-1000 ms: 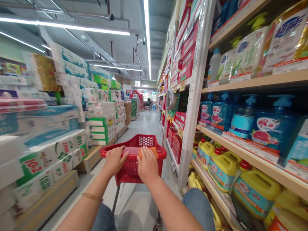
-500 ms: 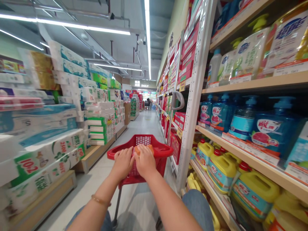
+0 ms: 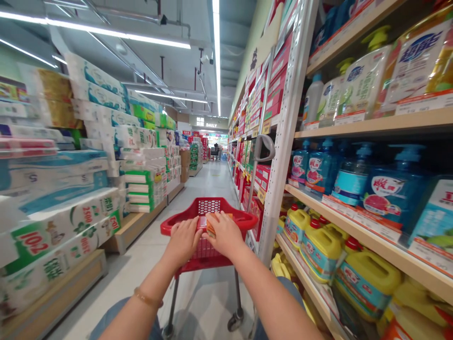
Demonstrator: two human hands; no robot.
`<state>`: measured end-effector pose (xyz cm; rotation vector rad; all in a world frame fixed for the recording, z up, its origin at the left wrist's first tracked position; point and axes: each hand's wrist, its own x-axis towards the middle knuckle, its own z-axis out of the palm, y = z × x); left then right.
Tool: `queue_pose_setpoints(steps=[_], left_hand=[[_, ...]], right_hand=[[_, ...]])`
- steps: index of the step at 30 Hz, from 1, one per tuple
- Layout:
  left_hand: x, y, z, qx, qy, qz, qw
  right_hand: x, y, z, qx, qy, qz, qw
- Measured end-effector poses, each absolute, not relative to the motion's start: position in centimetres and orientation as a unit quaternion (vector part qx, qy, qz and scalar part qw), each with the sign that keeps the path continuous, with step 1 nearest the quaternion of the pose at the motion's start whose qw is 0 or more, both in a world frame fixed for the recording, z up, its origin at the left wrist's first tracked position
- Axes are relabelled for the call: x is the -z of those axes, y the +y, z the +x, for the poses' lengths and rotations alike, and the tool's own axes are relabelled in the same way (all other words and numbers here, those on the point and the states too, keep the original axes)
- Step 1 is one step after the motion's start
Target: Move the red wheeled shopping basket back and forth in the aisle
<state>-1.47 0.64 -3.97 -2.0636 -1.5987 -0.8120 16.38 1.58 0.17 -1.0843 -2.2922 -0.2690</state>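
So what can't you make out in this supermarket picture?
All in the head view:
How far the left hand and right hand curl round the cart handle: hidden by their backs.
Orange piece's full shape: covered by the right hand.
Red shopping cart's bottom: blocked by both hands.
Yellow price tag's digits: too small.

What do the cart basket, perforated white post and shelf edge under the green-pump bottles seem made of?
Cart basket: glossy red plastic, from its molded rim and mesh.
Post: probably painted metal; punched holes, slight sheen.
Shelf edge: pale, matte, wood-like; solid wood or laminate, I can't tell.
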Motion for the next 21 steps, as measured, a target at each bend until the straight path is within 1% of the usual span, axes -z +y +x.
queue_pose_setpoints(steps=[11,17,21], left_hand=[[4.0,0.4,-1.0,0.286,-0.58,-0.735,0.203],[2.2,0.6,-2.8,0.225,-0.593,-0.754,0.172],[1.6,1.1,-2.8,0.202,-0.613,-0.743,0.176]], right_hand=[[0.3,2.0,16.3,0.137,-0.848,-0.413,0.303],[1.0,3.4,17.0,0.123,-0.836,-0.42,0.33],[1.2,3.6,15.1,0.105,-0.816,-0.443,0.356]])
